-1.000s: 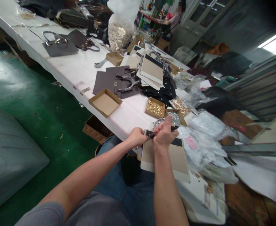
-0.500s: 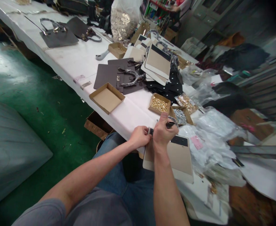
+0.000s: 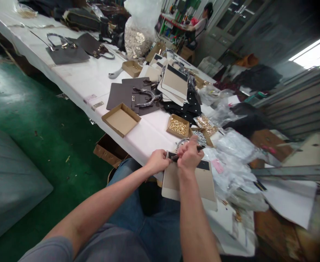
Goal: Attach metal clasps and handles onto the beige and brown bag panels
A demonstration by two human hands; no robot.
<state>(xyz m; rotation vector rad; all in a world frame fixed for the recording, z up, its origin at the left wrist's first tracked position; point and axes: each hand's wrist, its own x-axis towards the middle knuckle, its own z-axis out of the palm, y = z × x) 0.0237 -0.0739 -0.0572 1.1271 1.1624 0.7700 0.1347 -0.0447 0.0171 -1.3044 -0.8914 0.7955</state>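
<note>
A beige bag panel (image 3: 205, 183) with a dark strip along its top lies at the table's near edge, under both hands. At its upper left corner, my left hand (image 3: 159, 161) is closed, fingertips pinching the edge by the strip. My right hand (image 3: 189, 155) wraps round a slim dark hand tool (image 3: 174, 158), whose exact kind I cannot make out. The tool lies slanted, one end pointing at the strip near my left fingertips and the other showing past the fist. Just beyond stands a small carton tray of gold-coloured metal fittings (image 3: 178, 126), with silver fittings (image 3: 198, 137) beside it.
An open carton tray (image 3: 121, 120) sits at the left table edge. Behind it are dark bag pieces with wrapped handles (image 3: 119, 96) and stacked beige panels (image 3: 175, 82). Plastic bags (image 3: 233, 153) crowd the right. Another person (image 3: 200, 23) sits far back.
The view has tilted up slightly, bringing the far person into sight. My right hand has turned, so the tool's end now shows close to my left fingertips. The left hand keeps its pinch.
</note>
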